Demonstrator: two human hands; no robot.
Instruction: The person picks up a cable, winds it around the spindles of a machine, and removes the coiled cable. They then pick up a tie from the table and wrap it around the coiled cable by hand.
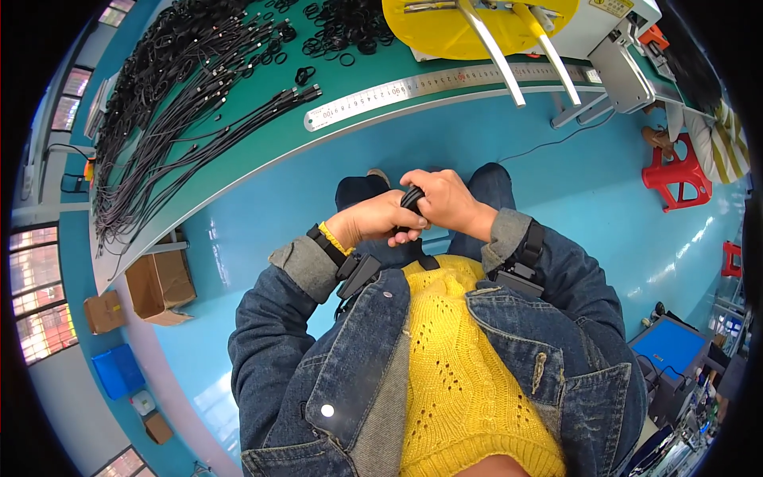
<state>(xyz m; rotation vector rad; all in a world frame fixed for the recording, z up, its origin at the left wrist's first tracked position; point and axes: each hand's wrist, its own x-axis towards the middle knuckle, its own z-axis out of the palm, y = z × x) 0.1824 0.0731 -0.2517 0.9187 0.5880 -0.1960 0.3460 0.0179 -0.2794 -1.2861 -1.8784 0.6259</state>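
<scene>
Both my hands are together in front of my body, above my knees. A small coiled black cable is between them, bundled tight. My left hand grips the coil from the left, fingers curled around its lower part. My right hand closes on its upper right side, thumb and fingers bent over it. My fingers hide much of the coil, and its ends cannot be made out. Beyond my hands, long loose black cables with plugs lie on the green table, nearest to my left hand.
A steel ruler lies along the table's front edge. Behind it are small black rings in a heap and a machine with a yellow disc and projecting metal rods. Cardboard boxes stand at left; a red stool at right.
</scene>
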